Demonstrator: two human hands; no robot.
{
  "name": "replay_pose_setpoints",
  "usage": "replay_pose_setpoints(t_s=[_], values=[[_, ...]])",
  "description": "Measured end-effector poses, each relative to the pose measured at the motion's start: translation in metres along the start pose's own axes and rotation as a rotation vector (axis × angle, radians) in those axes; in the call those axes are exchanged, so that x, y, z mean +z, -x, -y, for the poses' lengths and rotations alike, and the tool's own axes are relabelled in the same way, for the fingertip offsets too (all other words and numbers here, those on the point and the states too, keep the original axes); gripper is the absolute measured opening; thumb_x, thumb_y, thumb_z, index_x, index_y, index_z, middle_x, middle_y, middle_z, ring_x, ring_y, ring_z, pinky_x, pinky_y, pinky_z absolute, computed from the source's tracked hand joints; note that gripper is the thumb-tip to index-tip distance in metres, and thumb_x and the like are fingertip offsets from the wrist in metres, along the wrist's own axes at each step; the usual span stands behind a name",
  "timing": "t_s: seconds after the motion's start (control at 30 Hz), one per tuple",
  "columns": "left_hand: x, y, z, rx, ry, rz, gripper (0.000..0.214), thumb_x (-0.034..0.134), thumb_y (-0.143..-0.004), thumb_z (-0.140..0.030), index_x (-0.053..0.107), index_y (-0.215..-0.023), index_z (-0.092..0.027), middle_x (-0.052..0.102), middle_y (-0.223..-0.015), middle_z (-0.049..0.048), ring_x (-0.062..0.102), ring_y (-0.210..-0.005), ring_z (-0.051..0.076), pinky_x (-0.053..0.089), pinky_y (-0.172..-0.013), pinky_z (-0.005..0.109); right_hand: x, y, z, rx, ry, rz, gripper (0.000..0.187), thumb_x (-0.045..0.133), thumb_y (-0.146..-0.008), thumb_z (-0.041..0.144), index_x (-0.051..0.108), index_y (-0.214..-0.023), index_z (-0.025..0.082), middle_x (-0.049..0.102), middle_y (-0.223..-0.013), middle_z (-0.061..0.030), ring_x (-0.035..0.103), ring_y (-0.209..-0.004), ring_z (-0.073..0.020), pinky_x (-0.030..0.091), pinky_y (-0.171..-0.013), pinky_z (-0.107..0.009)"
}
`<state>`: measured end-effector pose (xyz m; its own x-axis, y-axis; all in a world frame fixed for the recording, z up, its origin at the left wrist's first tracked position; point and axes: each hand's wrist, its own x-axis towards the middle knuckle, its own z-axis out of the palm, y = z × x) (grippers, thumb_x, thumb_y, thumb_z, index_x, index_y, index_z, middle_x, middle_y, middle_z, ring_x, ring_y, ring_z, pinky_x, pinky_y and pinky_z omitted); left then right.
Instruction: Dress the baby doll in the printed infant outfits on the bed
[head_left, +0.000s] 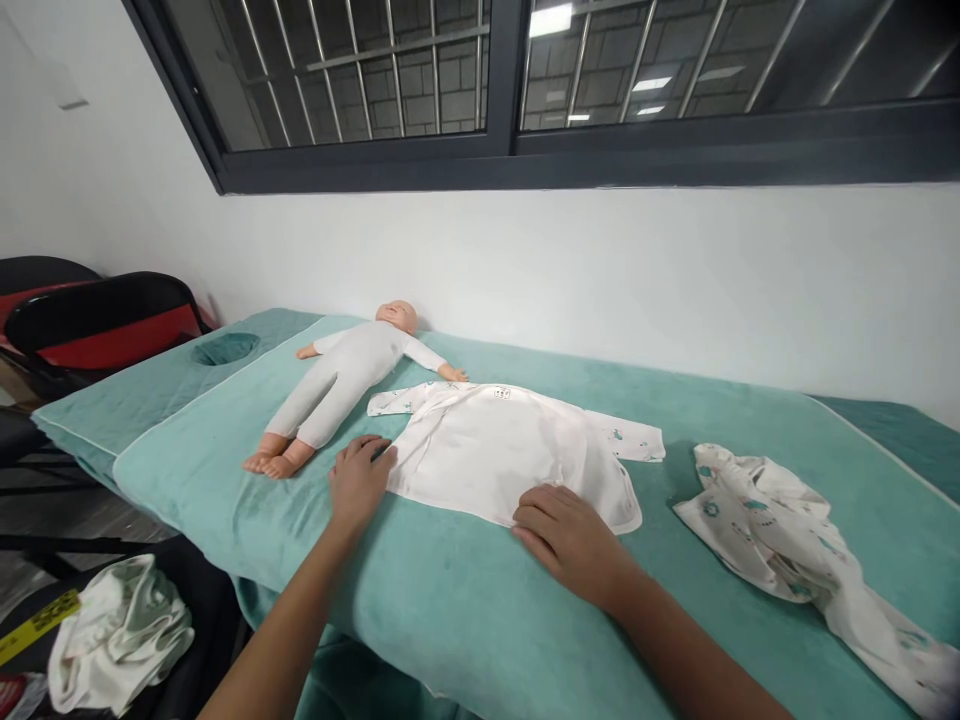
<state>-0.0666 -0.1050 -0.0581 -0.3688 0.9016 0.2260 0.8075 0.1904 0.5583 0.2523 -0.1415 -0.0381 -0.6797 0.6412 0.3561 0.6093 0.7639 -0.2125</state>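
Note:
A white baby shirt (pixel 480 450) lies spread out on the green bed cover, its patterned sleeves stretched to both sides. At its left edge rests my left hand (pixel 361 478), fingers loosely bent and thumb apart, touching the cloth. My right hand (pixel 566 540) lies over the lower hem with its fingers stretched across the fabric, open. Behind and to the left, a baby doll (pixel 349 370) in a pale grey-white body suit lies on its back, one hand close to the shirt's left sleeve.
A crumpled patterned white garment (pixel 780 530) lies to the right on the green-covered bed (pixel 480 590). At lower left, bunched white cloth (pixel 124 635) sits on a black chair near a yellow strip (pixel 37 628). Red and black chairs (pixel 112 320) stand left; a white wall (pixel 600 270) backs the bed.

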Motion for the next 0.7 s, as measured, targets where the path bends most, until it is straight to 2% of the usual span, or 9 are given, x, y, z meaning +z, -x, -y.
replay_pose_setpoints(t_s=[0.1, 0.17, 0.27, 0.33, 0.4, 0.5, 0.57, 0.63, 0.7], values=[[0.002, -0.008, -0.002, 0.012, 0.01, 0.069, 0.027, 0.057, -0.083, -0.043, 0.069, -0.096, -0.023, 0.06, -0.131, 0.0064, 0.049, -0.122, 0.033, 0.033, -0.104, 0.051, 0.005, -0.001, -0.004, 0.057, 0.056, -0.121, 0.022, 0.048, -0.098, 0.027, 0.062, -0.113, 0.019, 0.065, -0.119, -0.0083, 0.058, -0.111, -0.0226, 0.047, -0.097, -0.042], [0.001, -0.009, -0.004, 0.036, 0.083, 0.103, 0.023, 0.058, -0.082, -0.042, 0.066, -0.088, -0.022, 0.061, -0.129, 0.0057, 0.05, -0.12, 0.032, 0.033, -0.103, 0.048, 0.009, -0.001, -0.008, 0.074, 0.109, -0.139, 0.032, 0.051, -0.097, 0.032, 0.057, -0.125, 0.018, 0.06, -0.131, -0.0096, 0.054, -0.121, -0.0249, 0.045, -0.103, -0.044], [-0.002, -0.008, -0.006, 0.009, 0.27, 0.101, 0.023, 0.052, -0.085, -0.044, 0.059, -0.087, -0.022, 0.066, -0.103, 0.005, 0.057, -0.1, 0.026, 0.04, -0.092, 0.041, 0.014, 0.002, -0.012, 0.075, 0.173, -0.135, 0.042, 0.054, -0.095, 0.039, 0.051, -0.133, 0.019, 0.056, -0.138, -0.0094, 0.051, -0.128, -0.0261, 0.041, -0.109, -0.048], [-0.005, -0.006, -0.006, -0.037, 0.375, 0.069, 0.026, 0.051, -0.085, -0.047, 0.054, -0.086, -0.022, 0.061, -0.083, 0.0017, 0.056, -0.083, 0.023, 0.043, -0.079, 0.036, 0.014, 0.009, -0.014, 0.091, 0.207, -0.154, 0.044, 0.055, -0.094, 0.04, 0.051, -0.133, 0.019, 0.055, -0.14, -0.0088, 0.049, -0.13, -0.0262, 0.037, -0.112, -0.05], [-0.009, -0.005, -0.005, -0.066, 0.47, 0.041, 0.028, 0.057, -0.081, -0.049, 0.052, -0.083, -0.021, 0.054, -0.074, -0.0011, 0.05, -0.073, 0.019, 0.041, -0.069, 0.031, 0.01, 0.02, -0.017, 0.111, 0.23, -0.161, 0.047, 0.058, -0.092, 0.041, 0.05, -0.133, 0.02, 0.053, -0.141, -0.0089, 0.048, -0.13, -0.0269, 0.036, -0.113, -0.051], [-0.014, -0.007, -0.002, -0.121, 0.645, 0.052, 0.031, 0.066, -0.074, -0.046, 0.054, -0.087, -0.021, 0.054, -0.077, -0.0018, 0.049, -0.071, 0.017, 0.04, -0.064, 0.028, -0.002, 0.041, -0.024, 0.155, 0.242, -0.149, 0.048, 0.061, -0.09, 0.039, 0.049, -0.133, 0.022, 0.054, -0.139, -0.0086, 0.049, -0.128, -0.0278, 0.036, -0.111, -0.051], [-0.015, -0.009, 0.0, -0.144, 0.736, 0.043, 0.035, 0.069, -0.072, -0.042, 0.055, -0.095, -0.02, 0.059, -0.087, 0.0003, 0.054, -0.078, 0.018, 0.043, -0.068, 0.028, -0.01, 0.055, -0.028, 0.191, 0.248, -0.157, 0.04, 0.059, -0.091, 0.032, 0.052, -0.129, 0.024, 0.058, -0.132, -0.0081, 0.052, -0.122, -0.027, 0.039, -0.108, -0.05], [-0.014, -0.01, 0.002, -0.144, 0.745, -0.025, 0.036, 0.069, -0.073, -0.036, 0.056, -0.102, -0.019, 0.06, -0.097, 0.003, 0.057, -0.089, 0.021, 0.046, -0.077, 0.031, -0.015, 0.064, -0.032, 0.198, 0.258, -0.164, 0.032, 0.055, -0.091, 0.023, 0.056, -0.123, 0.024, 0.063, -0.122, -0.007, 0.056, -0.115, -0.0253, 0.041, -0.103, -0.047], [-0.01, -0.008, 0.004, -0.107, 0.649, -0.131, 0.03, 0.064, -0.075, -0.028, 0.055, -0.102, -0.018, 0.059, -0.102, 0.0051, 0.056, -0.097, 0.022, 0.046, -0.086, 0.035, -0.017, 0.068, -0.035, 0.181, 0.265, -0.14, 0.031, 0.051, -0.09, 0.013, 0.058, -0.119, 0.025, 0.065, -0.115, -0.0057, 0.057, -0.109, -0.0237, 0.042, -0.099, -0.045]])
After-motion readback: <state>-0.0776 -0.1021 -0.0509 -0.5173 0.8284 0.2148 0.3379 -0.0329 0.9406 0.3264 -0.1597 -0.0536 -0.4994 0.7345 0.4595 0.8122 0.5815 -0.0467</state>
